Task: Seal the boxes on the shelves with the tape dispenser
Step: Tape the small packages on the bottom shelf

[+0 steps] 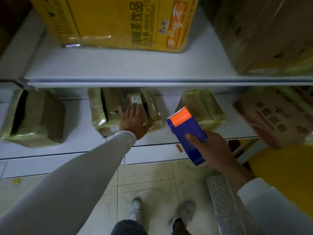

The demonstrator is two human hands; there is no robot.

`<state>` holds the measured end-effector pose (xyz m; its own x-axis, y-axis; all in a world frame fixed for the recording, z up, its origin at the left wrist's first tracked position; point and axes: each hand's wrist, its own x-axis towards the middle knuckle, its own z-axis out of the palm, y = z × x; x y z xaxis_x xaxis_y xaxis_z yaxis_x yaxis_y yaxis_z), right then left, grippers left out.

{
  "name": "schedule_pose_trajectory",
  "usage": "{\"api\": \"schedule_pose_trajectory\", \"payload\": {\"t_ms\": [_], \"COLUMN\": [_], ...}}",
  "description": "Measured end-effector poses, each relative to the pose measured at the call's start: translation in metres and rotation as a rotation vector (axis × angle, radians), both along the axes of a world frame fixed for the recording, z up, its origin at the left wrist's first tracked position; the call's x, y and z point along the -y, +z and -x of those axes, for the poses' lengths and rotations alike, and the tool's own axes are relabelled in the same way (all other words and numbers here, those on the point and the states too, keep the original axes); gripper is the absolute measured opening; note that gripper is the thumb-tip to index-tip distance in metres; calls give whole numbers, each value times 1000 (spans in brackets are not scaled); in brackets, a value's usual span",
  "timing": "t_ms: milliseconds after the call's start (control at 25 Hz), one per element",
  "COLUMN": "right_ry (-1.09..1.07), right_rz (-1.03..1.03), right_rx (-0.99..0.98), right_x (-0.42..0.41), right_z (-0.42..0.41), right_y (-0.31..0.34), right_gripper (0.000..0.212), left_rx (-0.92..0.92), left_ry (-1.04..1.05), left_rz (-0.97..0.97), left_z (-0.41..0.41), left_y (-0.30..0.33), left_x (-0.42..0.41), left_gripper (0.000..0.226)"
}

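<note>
On the lower white shelf [76, 143] stand three small cardboard boxes wrapped in yellowish tape. My left hand [134, 120] lies flat, fingers straight, on top of the middle box [105, 109], whose flaps gape along a dark seam. My right hand [211, 148] grips a blue tape dispenser [186, 131] with an orange guard and toothed blade, held in the air in front of the right box [206, 107], blade pointing toward the shelf. The left box [37, 119] has a dark open gap along its top.
The upper shelf [118, 65] carries a large yellow printed carton [110, 22] and a brown carton [264, 34]. A printed carton [274, 116] stands at the lower shelf's right end. A yellow object [284, 175] and a perforated metal strip [227, 206] lie at the right. My feet stand on tiled floor [152, 180].
</note>
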<state>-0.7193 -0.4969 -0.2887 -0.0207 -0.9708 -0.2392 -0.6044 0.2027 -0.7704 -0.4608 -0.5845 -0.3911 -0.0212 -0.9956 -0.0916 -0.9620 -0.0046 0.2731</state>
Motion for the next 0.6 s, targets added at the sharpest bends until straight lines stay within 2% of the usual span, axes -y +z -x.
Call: {"api": "schedule_pose_trajectory", "payload": {"t_ms": [200, 360, 600], "right_ry": [-29, -11, 25], "right_rz": [-58, -75, -106], "right_rx": [19, 69, 45], "right_x": [-4, 2, 9], "right_z": [-18, -26, -10], "right_y": [-9, -17, -25], "right_gripper": [34, 28, 33], "left_rx": [89, 113, -282], "left_ry": [33, 105, 310], "left_rz": [-3, -70, -66], "left_z": [-61, -87, 16], "left_y": [-1, 9, 24], "left_x": [-8, -17, 16], "left_gripper": [107, 102, 101]}}
